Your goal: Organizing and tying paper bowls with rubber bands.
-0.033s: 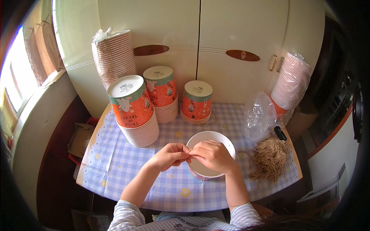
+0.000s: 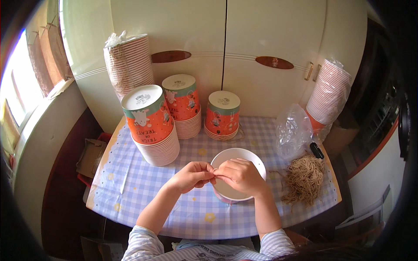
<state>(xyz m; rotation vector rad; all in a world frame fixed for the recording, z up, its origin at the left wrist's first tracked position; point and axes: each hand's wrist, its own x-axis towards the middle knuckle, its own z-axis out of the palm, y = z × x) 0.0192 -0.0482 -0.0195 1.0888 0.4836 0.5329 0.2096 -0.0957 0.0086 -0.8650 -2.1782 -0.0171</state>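
A white-lined paper bucket [image 2: 235, 153] stands upright, mouth up, near the table's front edge. At the left side of its rim my two hands meet, fingertips pinched together. My left hand [image 2: 191, 176] is closed just outside the rim, thumb against fingers. Over the bucket's mouth, my right hand [image 2: 238, 175] is closed too, its fingers curled down. Whatever sits between the fingertips is too small to make out. A small dark hole shows in the rim's right side. To the right lies a tangled heap of beige string [image 2: 305, 179].
Upside-down stacks of orange printed buckets [image 2: 150, 119], [image 2: 185, 104] and a shorter bucket stack [image 2: 223, 115] stand behind. Wrapped bucket stacks [image 2: 128, 65], [image 2: 328, 93] rise at both sides. A clear plastic bag [image 2: 292, 132] and a black object [image 2: 317, 151] lie by the string on the checked tablecloth [image 2: 170, 209].
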